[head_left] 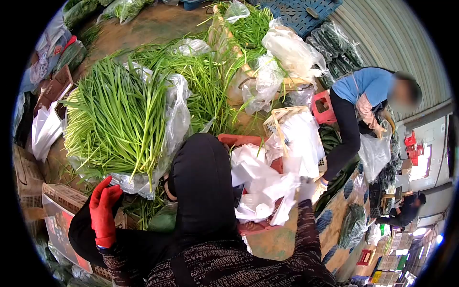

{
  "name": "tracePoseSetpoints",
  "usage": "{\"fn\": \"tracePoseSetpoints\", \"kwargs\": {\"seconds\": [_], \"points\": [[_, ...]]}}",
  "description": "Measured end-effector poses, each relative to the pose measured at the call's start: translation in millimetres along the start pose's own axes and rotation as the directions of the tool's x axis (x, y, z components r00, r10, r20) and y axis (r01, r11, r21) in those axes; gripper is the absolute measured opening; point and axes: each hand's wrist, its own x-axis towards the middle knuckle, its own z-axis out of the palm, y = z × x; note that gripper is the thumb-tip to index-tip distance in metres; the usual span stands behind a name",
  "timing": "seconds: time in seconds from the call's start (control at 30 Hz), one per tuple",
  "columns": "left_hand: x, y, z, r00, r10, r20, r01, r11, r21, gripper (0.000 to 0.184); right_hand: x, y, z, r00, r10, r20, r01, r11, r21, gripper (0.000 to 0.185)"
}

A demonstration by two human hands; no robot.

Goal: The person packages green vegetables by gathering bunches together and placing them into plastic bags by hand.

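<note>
My left hand [103,213], in a red glove, is raised beside my bent knee at the lower left. Its fingers are slightly bent and apart, with nothing seen in them. Just above it lies a large pile of long green leafy stalks [119,115] on clear plastic sheeting [178,103]. My right hand [306,190] reaches out at the right, smeared by motion, beside crumpled white sheets [267,174]. Whether it grips one of them cannot be made out. The sheets lie in and over a red crate [258,227], with a roll of white material [262,210] among them.
More green stalks [205,91] spread behind the pile. A cream basket [282,115] holds white sheets. At the right a co-worker [366,88] bends over a clear plastic bag [375,153]; another person [406,210] is farther off. Bagged dark green vegetables [351,227] lie on the floor.
</note>
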Motion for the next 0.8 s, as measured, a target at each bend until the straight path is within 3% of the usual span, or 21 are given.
{"fn": "tracePoseSetpoints", "kwargs": {"seconds": [0.03,0.07,0.1,0.13,0.2,0.27,0.3,0.37,0.43,0.5,0.57,0.6,0.67,0.73,0.77,0.8], "points": [[0.4,0.0,-0.3,1.000,0.003,0.001,-0.003,1.000,-0.002,0.035,-2.9,-37.5,-20.4,1.000,0.016,-0.003,-0.016,0.999,0.036,0.022],[0.7,0.3,-0.4,1.000,0.005,0.004,-0.005,1.000,-0.003,0.035,11.0,-28.5,-26.7,0.993,-0.090,-0.073,0.095,0.993,0.072,0.020],[0.6,1.0,-0.2,1.000,0.007,0.012,-0.007,1.000,-0.002,0.035,7.5,-53.6,-36.4,0.995,-0.068,-0.073,0.087,0.950,0.300,0.020],[0.1,1.5,0.2,1.000,0.009,0.006,-0.009,1.000,-0.007,0.034,8.9,-69.3,-42.5,0.991,-0.099,-0.094,0.126,0.927,0.354,0.024],[-1.1,2.8,1.0,1.000,0.018,-0.001,-0.018,1.000,-0.019,0.034,17.7,-81.4,-45.8,0.991,-0.132,-0.003,0.125,0.928,0.352,0.021],[-4.9,5.0,3.4,1.000,0.011,-0.009,-0.012,1.000,-0.023,0.031,22.0,-99.8,-39.9,0.979,-0.083,0.188,-0.008,0.899,0.438,0.015],[-6.3,6.1,8.1,1.000,0.017,-0.017,-0.018,0.999,-0.031,0.031,16.1,-123.7,-35.5,0.974,-0.090,0.208,-0.012,0.897,0.443,0.013],[-11.0,14.6,25.2,0.986,0.163,-0.020,-0.163,0.986,-0.039,0.030,13.6,-142.7,-26.0,0.927,-0.196,0.320,0.041,0.900,0.433,0.013],[-26.9,34.7,57.6,0.969,0.234,0.075,-0.234,0.972,-0.002,0.028,5.2,-160.7,-17.5,0.886,-0.249,0.392,0.089,0.919,0.384,0.012],[-39.4,51.9,88.0,0.931,0.278,0.236,-0.287,0.958,0.004,0.028,-6.2,-173.3,-18.1,0.865,-0.244,0.438,0.029,0.897,0.441,0.016],[-48.3,60.3,114.3,0.887,0.207,0.412,-0.207,0.977,-0.047,0.031,-21.6,-185.4,-25.1,0.869,-0.267,0.416,0.079,0.906,0.417,0.023],[-49.7,61.7,128.3,0.882,0.212,0.421,-0.211,0.976,-0.050,0.031,-28.7,-187.5,-29.1,0.859,-0.328,0.393,0.152,0.897,0.416,0.022],[-48.6,62.4,156.1,0.721,0.146,0.677,-0.176,0.984,-0.025,0.035,-59.9,-198.1,-35.8,0.824,-0.374,0.426,0.243,0.912,0.332,0.019],[-40.3,55.2,179.6,0.494,0.404,0.770,-0.682,0.729,0.055,0.039,-102.1,-205.8,-36.7,0.616,-0.678,0.402,0.654,0.724,0.218,0.020],[-39.6,55.0,189.6,0.419,0.433,0.798,-0.801,0.590,0.100,0.047,-118.4,-200.0,-32.9,0.465,-0.729,0.501,0.706,0.648,0.287,0.017],[-35.4,53.4,201.9,0.377,0.431,0.820,-0.810,0.582,0.067,0.047,-131.7,-192.7,-27.1,0.294,-0.761,0.578,0.740,0.564,0.366,0.016]]}}
